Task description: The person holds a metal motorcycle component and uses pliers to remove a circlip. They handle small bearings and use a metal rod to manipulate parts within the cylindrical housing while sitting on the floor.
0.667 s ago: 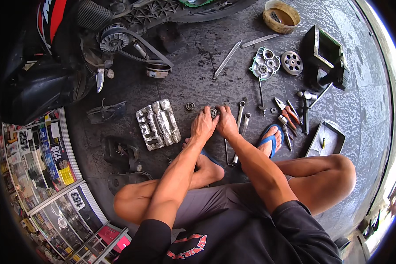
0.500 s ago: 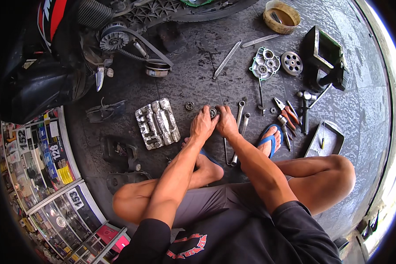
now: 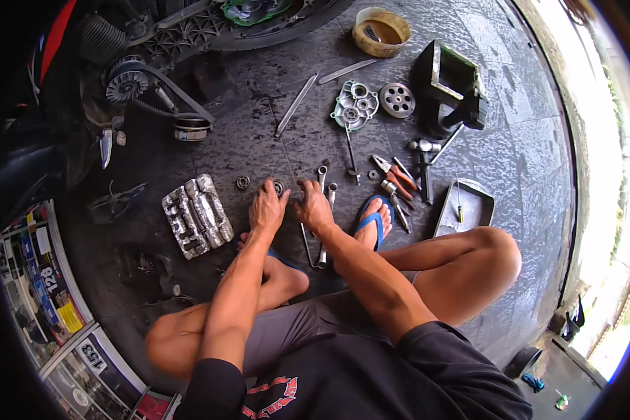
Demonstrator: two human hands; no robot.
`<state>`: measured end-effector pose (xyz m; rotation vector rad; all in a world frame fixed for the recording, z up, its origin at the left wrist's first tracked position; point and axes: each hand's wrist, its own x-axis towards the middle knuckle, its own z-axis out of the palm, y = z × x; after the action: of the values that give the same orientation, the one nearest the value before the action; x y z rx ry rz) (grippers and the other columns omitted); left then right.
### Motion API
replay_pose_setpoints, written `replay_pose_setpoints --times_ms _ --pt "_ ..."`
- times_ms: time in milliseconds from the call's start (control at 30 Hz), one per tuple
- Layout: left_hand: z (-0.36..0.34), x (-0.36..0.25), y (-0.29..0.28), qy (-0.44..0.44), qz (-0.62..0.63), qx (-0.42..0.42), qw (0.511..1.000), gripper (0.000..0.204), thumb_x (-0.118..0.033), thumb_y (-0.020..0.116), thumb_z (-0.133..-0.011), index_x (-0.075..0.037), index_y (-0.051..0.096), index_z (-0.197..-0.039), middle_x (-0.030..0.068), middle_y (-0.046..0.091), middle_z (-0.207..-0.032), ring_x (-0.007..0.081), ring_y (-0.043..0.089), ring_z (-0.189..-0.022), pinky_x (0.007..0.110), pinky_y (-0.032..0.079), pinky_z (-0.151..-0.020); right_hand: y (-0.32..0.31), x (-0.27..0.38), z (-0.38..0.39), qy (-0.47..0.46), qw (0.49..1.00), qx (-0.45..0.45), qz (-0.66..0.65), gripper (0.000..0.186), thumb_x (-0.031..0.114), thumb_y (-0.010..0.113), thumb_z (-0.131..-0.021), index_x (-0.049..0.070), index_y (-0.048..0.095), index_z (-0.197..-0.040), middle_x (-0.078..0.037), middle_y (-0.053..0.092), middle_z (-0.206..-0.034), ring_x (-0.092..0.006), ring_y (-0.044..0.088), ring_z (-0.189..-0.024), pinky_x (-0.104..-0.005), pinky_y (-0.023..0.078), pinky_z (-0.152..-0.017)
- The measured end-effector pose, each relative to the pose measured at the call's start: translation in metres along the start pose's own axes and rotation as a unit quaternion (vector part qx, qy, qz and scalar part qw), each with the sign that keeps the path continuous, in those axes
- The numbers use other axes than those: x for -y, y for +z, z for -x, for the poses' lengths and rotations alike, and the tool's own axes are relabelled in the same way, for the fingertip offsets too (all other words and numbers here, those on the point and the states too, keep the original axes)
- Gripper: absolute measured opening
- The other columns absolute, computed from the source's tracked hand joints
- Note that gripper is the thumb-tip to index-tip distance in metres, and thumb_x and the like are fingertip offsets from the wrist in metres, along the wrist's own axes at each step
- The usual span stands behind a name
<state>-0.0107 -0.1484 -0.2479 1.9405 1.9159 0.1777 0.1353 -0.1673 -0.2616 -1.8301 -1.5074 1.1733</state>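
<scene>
Setting: a motorcycle repair workshop, work done on a dark, oil-stained paved floor (image 3: 259, 133). Ahead of the hands and to their left, an opened scooter drive with belt and pulley (image 3: 129, 84). Just beside the right hand (image 3: 313, 206), spanners (image 3: 322, 182); further right, pliers (image 3: 392, 175), a metal tray (image 3: 469, 210). Ahead, a cast cover (image 3: 353, 105), a clutch disc (image 3: 397, 99).

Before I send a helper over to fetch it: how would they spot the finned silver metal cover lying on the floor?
Start at the person's left hand, which rests on the dark paved floor. Just to its left lies the finned silver metal cover, a blocky ribbed casting set at a slant. Unlike the slim wrenches by the right hand, it is broad, chunky and ridged.
</scene>
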Motion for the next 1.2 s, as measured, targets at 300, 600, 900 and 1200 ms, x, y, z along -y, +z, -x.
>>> replay_pose_setpoints --times_ms 300,600,900,1200 --pt "0.003 0.009 0.012 -0.024 0.082 -0.030 0.996 0.063 -0.043 0.069 -0.086 -0.002 0.044 -0.128 0.0274 0.059 -0.113 0.0430 0.060 -0.105 0.048 0.050 -0.087 -0.110 -0.062 -0.065 0.108 0.910 -0.345 0.203 0.047 0.023 0.069 -0.080 0.002 0.055 -0.119 -0.022 0.058 -0.113 -0.0392 0.058 -0.104 -0.0445 0.047 -0.093" --pt "0.001 0.003 0.045 -0.062 0.281 -0.240 0.927 0.065 -0.033 0.087 -0.068 -0.002 0.056 -0.116 0.0159 0.056 -0.116 0.0335 0.053 -0.111 0.043 0.044 -0.098 -0.256 -0.174 -0.048 0.258 0.935 -0.071 0.234 0.052 0.044 0.065 -0.080 -0.006 0.068 -0.091 -0.031 0.068 -0.094 -0.0437 0.067 -0.097 -0.0500 0.050 -0.083" --pt "-0.001 0.004 0.053 -0.073 0.300 -0.273 0.911 0.039 -0.030 0.083 -0.073 -0.007 0.062 -0.097 0.0094 0.063 -0.103 0.0304 0.058 -0.103 0.040 0.046 -0.090 -0.209 -0.090 -0.039 0.262 0.940 -0.105 0.194 0.053 0.041 0.066 -0.083 -0.011 0.064 -0.091 -0.022 0.068 -0.085 -0.0334 0.066 -0.077 -0.0458 0.050 -0.068" --pt "-0.009 -0.004 0.057 -0.065 0.319 -0.283 0.902 0.039 -0.025 0.084 -0.070 -0.009 0.061 -0.097 0.0095 0.064 -0.100 0.0295 0.060 -0.100 0.041 0.046 -0.089 -0.097 0.062 0.022 -0.081 0.974 0.096 0.191 0.046 0.027 0.071 -0.085 -0.003 0.047 -0.110 -0.020 0.068 -0.082 -0.0367 0.066 -0.068 -0.0436 0.052 -0.062"
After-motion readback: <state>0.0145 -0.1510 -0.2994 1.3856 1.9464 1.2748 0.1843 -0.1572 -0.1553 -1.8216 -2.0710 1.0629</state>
